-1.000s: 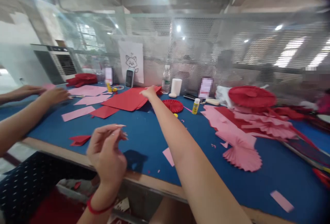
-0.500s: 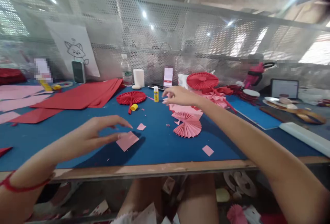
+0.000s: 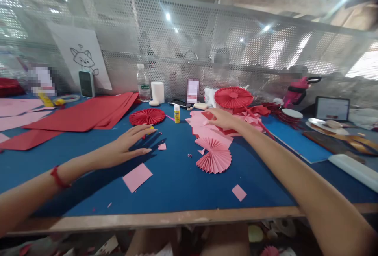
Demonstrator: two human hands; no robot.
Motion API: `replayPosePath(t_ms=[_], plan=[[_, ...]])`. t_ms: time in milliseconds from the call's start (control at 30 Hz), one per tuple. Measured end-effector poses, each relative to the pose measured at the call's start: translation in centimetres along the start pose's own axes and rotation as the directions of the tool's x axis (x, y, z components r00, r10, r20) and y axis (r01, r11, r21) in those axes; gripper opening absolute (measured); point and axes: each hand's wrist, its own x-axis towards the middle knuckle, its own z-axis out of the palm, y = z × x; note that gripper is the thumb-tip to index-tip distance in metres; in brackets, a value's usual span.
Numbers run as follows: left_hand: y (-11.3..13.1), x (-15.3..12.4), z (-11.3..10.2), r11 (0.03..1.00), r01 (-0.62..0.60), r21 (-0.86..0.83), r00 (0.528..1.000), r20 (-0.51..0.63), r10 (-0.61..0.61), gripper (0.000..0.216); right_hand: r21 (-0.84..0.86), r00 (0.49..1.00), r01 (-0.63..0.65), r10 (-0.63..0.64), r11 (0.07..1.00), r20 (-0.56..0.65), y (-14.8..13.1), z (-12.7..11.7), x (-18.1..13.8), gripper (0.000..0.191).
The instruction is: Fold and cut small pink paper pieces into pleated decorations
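My left hand (image 3: 130, 144) hovers low over the blue table mat (image 3: 177, 177) with its fingers stretched out, holding nothing. Its fingertips reach a small yellow roll (image 3: 151, 129) beside a flat red pleated paper rosette (image 3: 147, 116). A pink paper square (image 3: 137, 177) lies just in front of that hand. My right hand (image 3: 222, 117) rests on a pile of pink and red folded paper (image 3: 206, 128), fingers pressed down on the top sheets. A pink pleated fan (image 3: 215, 155) lies in front of the pile.
Red sheets (image 3: 82, 113) are stacked at the left, pink sheets (image 3: 14, 108) farther left. A glue stick (image 3: 176, 113), water bottle (image 3: 143, 83), white roll (image 3: 158, 91) and phone (image 3: 86, 84) stand near the mesh wall. An upright red rosette (image 3: 233, 96) is behind the pile. A tablet (image 3: 332, 108) sits at the right.
The view swung right from the red sheets. My right hand dropped from mid-air onto the pink and red pile. My left hand moved forward past the pink square toward the red rosette.
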Motion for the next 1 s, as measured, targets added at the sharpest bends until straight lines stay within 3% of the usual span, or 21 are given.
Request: replayPosePath(t_ms=[100, 333, 433, 533, 633, 767, 867, 1000], plan=[[-0.2, 0.8, 1.7, 0.999, -0.034, 0.032, 0.999, -0.026, 0.035, 0.056, -0.109, 0.998, 0.051, -0.056, 0.993, -0.043, 1.4, 1.1, 1.1, 0.06], [0.7, 3.5, 3.1, 0.949, -0.317, 0.001, 0.948, -0.04, 0.316, 0.038, -0.242, 0.989, 0.135, -0.145, 0.961, -0.026, 4.3, 3.7, 7.0, 0.047], [1.2, 4.5, 3.5, 0.935, -0.351, -0.043, 0.936, -0.042, 0.349, 0.036, -0.242, 0.989, 0.111, -0.131, 0.964, -0.071, 4.9, 4.2, 9.7, 0.042], [1.4, 5.0, 3.8, 0.925, -0.377, -0.046, 0.924, -0.091, 0.372, 0.03, -0.213, 0.988, 0.01, -0.043, 0.977, -0.151, 5.2, 4.9, 12.3, 0.04], [1.4, 5.0, 4.0, 0.92, -0.389, -0.048, 0.917, -0.116, 0.382, 0.027, -0.123, 0.967, -0.152, 0.122, 0.981, -0.223, 5.7, 5.8, 15.2, 0.038], [1.5, 5.1, 3.8, 0.914, -0.398, -0.077, 0.914, -0.116, 0.388, 0.026, 0.065, 0.913, -0.339, 0.345, 0.939, -0.219, 6.7, 6.5, 19.5, 0.037], [1.4, 5.2, 3.7, 0.909, -0.401, -0.109, 0.914, -0.112, 0.39, 0.026, 0.184, 0.899, -0.379, 0.408, 0.907, -0.161, 7.7, 6.6, 21.9, 0.037], [1.3, 5.3, 3.5, 0.911, -0.386, -0.147, 0.922, -0.095, 0.376, 0.026, 0.267, 0.912, -0.368, 0.402, 0.891, -0.086, 8.4, 6.6, 23.7, 0.036]])
